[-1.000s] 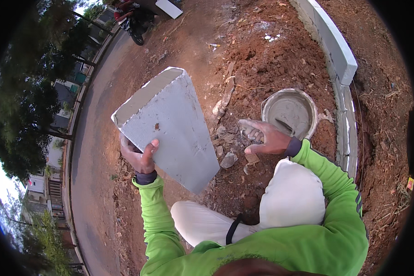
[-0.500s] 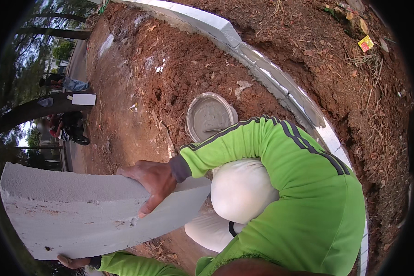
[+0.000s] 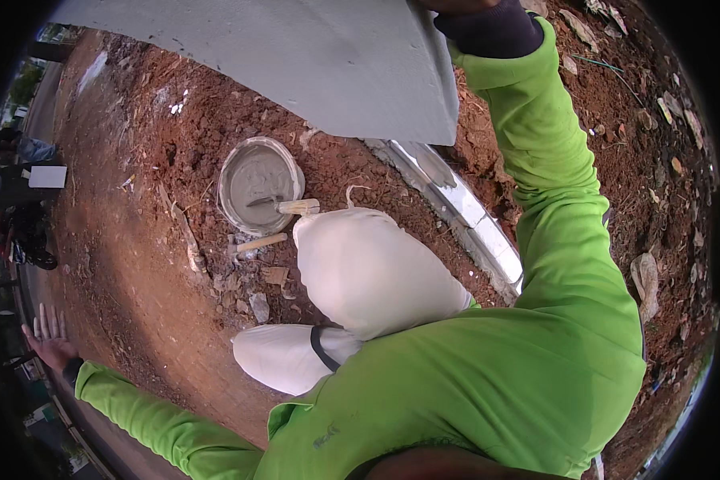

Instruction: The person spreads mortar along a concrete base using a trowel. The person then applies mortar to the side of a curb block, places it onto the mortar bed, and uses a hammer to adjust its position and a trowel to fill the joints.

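Note:
A large light-grey lightweight concrete block (image 3: 312, 72) hangs tilted across the top of the view. My right hand (image 3: 464, 6), cut off by the upper edge, grips its right end; most of its fingers are hidden. At the far left, my left hand (image 3: 54, 346) is open with fingers spread, away from the block. Just under the block's lower edge runs a low row of pale blocks (image 3: 488, 240), with grey mortar (image 3: 434, 166) on part of its top.
A round bucket (image 3: 224, 192) of wet mortar holds a trowel with a wooden handle (image 3: 298, 207). A hammer (image 3: 258, 244) and stone pieces (image 3: 259, 307) lie near my knees. Red soil (image 3: 136, 264) surrounds them; a motorcycle (image 3: 30, 236) stands at the far left.
The block has swung from the lower left to the top, over the row of blocks. My left hand has let go of it and spread open. My right arm now reaches up and forward.

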Available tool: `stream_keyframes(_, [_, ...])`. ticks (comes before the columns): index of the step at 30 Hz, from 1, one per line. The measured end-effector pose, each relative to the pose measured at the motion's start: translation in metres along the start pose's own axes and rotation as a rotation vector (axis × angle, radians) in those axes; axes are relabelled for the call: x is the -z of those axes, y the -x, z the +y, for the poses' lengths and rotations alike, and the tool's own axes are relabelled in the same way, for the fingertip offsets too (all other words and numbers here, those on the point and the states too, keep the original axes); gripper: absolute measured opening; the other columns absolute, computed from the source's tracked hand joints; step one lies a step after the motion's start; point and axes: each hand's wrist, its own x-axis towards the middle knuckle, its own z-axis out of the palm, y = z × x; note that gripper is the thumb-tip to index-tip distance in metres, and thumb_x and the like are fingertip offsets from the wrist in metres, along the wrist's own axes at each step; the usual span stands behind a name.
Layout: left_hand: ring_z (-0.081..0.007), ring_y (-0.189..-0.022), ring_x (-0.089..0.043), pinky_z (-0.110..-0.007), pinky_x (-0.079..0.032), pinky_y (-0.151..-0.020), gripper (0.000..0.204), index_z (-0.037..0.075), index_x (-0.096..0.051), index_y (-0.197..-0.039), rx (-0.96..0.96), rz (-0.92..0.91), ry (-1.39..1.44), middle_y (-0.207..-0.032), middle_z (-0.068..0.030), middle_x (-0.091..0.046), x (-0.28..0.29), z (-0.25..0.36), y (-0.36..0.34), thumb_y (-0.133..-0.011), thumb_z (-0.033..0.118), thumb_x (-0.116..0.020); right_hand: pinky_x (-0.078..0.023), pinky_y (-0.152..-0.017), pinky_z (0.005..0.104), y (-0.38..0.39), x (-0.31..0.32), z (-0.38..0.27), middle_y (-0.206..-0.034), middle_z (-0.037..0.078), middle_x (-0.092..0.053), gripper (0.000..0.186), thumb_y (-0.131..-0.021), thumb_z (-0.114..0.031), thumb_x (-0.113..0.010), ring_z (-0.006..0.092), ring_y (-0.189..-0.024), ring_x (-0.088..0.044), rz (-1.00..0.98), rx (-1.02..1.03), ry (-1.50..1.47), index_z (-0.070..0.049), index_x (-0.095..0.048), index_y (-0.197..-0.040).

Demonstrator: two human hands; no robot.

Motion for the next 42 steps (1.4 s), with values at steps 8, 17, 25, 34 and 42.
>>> stream_keyframes(8, [-0.0312, -0.133, -0.049, -0.052, -0.053, -0.094, 0.076, 0.019, -0.041, -0.153, 0.918, 0.197, -0.386, -0.151, -0.0083, -0.046, 0.400, -0.302, 0.093, -0.089, 0.050, -0.068, -0.055, -0.085, 0.0406, 0.068, 0.057, 0.146, -0.102, 0.018, -0.075, 0.061, -0.074, -0.044, -0.078, 0.0306, -0.093, -0.073, -0.263, -0.599, 0.667, -0.003, -0.071, -0.118])
stream_keyframes(17, [-0.0279, -0.132, -0.047, -0.062, -0.041, -0.098, 0.070, 0.022, -0.045, -0.151, 1.164, 0.483, -0.242, -0.151, 0.0015, -0.045, 0.456, -0.267, 0.205, -0.094, 0.063, -0.052, -0.055, -0.086, 0.0415, 0.154, 0.014, 0.271, -0.102, 0.020, -0.075, 0.069, -0.064, -0.050, -0.086, 0.0330, -0.093, -0.073, -0.432, -0.898, 0.878, -0.002, -0.074, -0.112])
stream_keyframes(25, [-0.0281, -0.128, -0.051, -0.061, -0.042, -0.093, 0.055, 0.027, -0.046, -0.145, 1.198, 0.537, -0.191, -0.142, 0.0016, -0.050, 0.471, -0.236, 0.273, -0.098, 0.056, -0.045, -0.054, -0.092, 0.0439, 0.159, -0.054, 0.303, -0.106, 0.024, -0.074, 0.077, -0.067, -0.058, -0.086, 0.0369, -0.101, -0.072, -0.584, -0.980, 0.676, 0.000, -0.071, -0.114])
stream_keyframes(34, [-0.0289, -0.133, -0.045, -0.059, -0.039, -0.095, 0.055, 0.034, -0.048, -0.142, 1.322, 0.525, -0.080, -0.148, 0.0058, -0.046, 0.475, -0.230, 0.340, -0.094, 0.061, -0.041, -0.055, -0.092, 0.0449, 0.176, -0.084, 0.347, -0.111, 0.023, -0.073, 0.085, -0.069, -0.069, -0.082, 0.0362, -0.104, -0.072, -0.697, -0.985, 0.693, 0.001, -0.072, -0.116])
stream_keyframes(42, [-0.0293, -0.132, -0.046, -0.060, -0.039, -0.096, 0.055, 0.036, -0.044, -0.147, 1.468, 0.491, -0.342, -0.149, 0.0054, -0.044, 0.465, -0.234, 0.395, -0.096, 0.057, -0.041, -0.056, -0.092, 0.0451, 0.200, -0.097, 0.392, -0.110, 0.026, -0.072, 0.095, -0.065, -0.075, -0.081, 0.0382, -0.104, -0.071, -0.616, -0.955, 0.837, 0.003, -0.069, -0.117])
